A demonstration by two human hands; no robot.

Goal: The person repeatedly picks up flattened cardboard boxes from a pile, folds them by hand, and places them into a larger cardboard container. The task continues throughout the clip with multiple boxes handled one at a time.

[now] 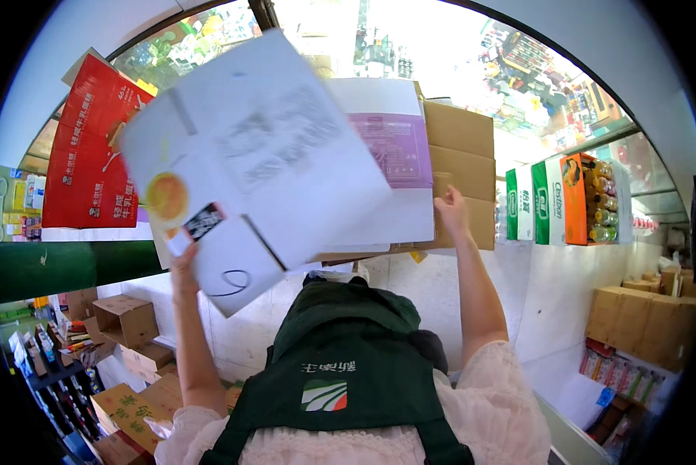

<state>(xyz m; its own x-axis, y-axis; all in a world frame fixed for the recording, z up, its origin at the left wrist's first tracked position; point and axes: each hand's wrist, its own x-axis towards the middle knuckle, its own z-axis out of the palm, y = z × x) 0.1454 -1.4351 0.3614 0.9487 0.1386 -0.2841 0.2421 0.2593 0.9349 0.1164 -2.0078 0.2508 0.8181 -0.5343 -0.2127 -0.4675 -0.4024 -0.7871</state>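
Observation:
My left hand [183, 273] is closed on the lower left edge of a large white flattened carton [286, 209]. The sheet is tilted and slightly blurred, with an orange round print and a black label. My right hand [453, 212] lies with fingers apart at the right side of a flat stack, touching brown cardboard [460, 147]. Beside that hand, a white and purple carton sheet [398, 151] lies on the stack, partly hidden under the raised white carton.
A red carton [92, 147] stands at the left, above a green bar [69, 271]. Drink cases [549, 201] line the right side. Brown boxes [127, 319] sit at lower left, and more cartons [642, 322] at lower right. Glass [441, 39] spans the far side.

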